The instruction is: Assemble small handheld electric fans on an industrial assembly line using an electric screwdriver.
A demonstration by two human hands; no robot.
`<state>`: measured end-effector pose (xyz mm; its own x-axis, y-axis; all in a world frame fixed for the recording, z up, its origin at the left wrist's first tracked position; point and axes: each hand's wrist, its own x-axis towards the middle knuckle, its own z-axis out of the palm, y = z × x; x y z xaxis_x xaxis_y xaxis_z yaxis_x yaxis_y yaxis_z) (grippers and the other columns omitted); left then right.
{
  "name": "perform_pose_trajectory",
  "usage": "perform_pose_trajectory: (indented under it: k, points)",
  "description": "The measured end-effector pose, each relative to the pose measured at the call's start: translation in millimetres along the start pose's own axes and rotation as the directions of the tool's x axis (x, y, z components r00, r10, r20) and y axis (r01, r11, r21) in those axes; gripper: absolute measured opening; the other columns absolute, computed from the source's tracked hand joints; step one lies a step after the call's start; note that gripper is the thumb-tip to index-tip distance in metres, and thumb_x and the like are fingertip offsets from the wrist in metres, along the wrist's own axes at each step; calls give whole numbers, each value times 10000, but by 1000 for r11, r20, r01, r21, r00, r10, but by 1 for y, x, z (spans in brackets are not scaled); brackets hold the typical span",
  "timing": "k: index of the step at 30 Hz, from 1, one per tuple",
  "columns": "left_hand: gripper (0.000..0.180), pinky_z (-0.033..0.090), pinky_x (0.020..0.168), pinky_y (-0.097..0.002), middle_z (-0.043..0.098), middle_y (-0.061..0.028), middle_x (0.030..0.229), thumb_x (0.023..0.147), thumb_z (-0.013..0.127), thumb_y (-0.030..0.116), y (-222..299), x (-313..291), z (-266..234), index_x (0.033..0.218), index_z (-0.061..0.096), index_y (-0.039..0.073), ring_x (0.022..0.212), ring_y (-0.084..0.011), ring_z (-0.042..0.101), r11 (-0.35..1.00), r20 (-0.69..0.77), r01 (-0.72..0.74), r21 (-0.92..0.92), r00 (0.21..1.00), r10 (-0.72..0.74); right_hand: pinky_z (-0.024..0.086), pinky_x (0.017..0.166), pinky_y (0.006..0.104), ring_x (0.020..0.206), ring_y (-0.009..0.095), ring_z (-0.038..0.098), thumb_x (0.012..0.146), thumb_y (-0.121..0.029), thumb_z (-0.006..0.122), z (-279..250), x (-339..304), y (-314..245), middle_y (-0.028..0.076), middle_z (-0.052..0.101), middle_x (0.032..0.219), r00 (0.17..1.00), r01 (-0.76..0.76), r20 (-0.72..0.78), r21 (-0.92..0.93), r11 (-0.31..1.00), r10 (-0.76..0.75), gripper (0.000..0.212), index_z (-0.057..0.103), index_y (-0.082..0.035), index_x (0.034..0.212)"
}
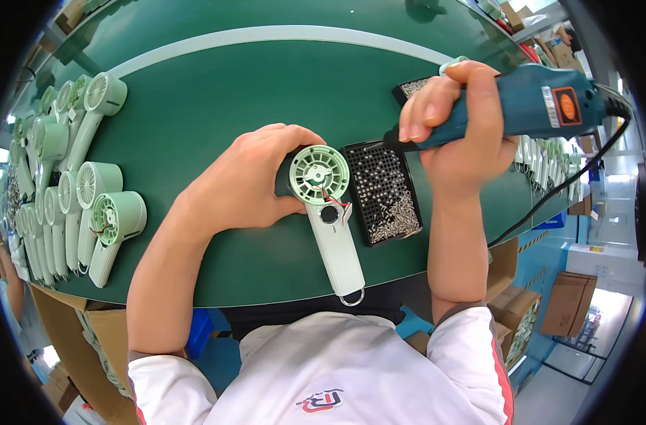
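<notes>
Left hand (pixel 256 173) curled around the head of a pale green fan (pixel 341 255), gripping it; far fingertips hidden. Fan lies over the bench (pixel 231 85), handle toward the wearer, red wires exposed; contact beneath not visible. Right hand (pixel 465 142) closed around a teal driver (pixel 539 103), its nose over the far end of the screw tray (pixel 360 210); cannot tell whether the bit touches a screw. Second tray (pixel 399 93) partly hidden behind right hand.
</notes>
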<state>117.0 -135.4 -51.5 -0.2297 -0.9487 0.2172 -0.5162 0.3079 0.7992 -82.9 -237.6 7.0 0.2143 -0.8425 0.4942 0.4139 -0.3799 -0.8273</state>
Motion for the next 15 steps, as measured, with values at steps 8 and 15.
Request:
perform_pose_trajectory:
  k: [8, 15]
  points:
    - [591, 517, 953, -435, 698, -171, 1085, 653, 889, 53, -4, -1, -1, 1185, 635, 8, 1069, -368, 647, 999, 1, -34, 7, 999, 34, 441, 454, 348, 495, 166, 469, 1108, -340, 312, 9, 20, -15, 28, 554, 687, 906, -45, 419, 245, 968, -64, 458, 662, -51, 1168]
    - [584, 515, 956, -437, 698, -181, 1086, 667, 876, 60, -7, -3, 0, 1194, 630, 1, 1065, -372, 650, 998, -21, -55, -9, 998, 55, 451, 461, 347, 508, 165, 491, 1113, -348, 304, 30, 24, 9, 28, 563, 702, 837, -28, 532, 274, 961, -128, 467, 652, -45, 1185]
